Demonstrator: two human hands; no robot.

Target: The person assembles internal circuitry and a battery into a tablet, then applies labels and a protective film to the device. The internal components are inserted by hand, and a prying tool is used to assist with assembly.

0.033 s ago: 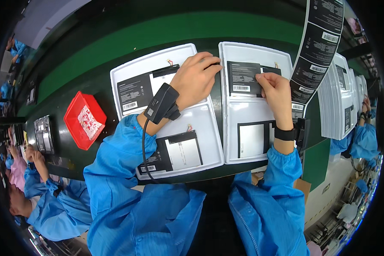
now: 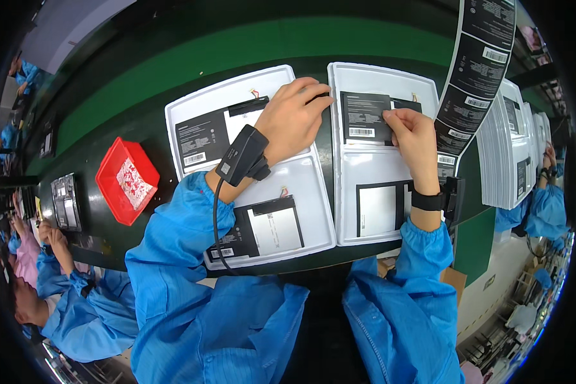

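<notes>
My right hand (image 2: 413, 136) is closed, thumb and forefinger pinching the edge of a black printed label (image 2: 367, 118) with a white barcode patch. That label lies over a flat battery pack (image 2: 406, 104) in the upper compartment of the right white tray (image 2: 385, 72). My left hand (image 2: 296, 116) rests across the inner edge of the left white tray (image 2: 229, 82), fingers stretched toward the gap between the trays and slightly apart. Partly under that hand is another battery pack (image 2: 201, 137) with a black label. The lower compartments hold more packs, one silver and black (image 2: 274, 225), another silver-faced (image 2: 377, 211).
A strip of black labels (image 2: 477, 70) hangs down at the right. Behind it stands a stack of white trays (image 2: 498, 160). A red bin (image 2: 116, 192) with white scraps sits left of the trays. A co-worker in blue (image 2: 86, 313) works at the far left.
</notes>
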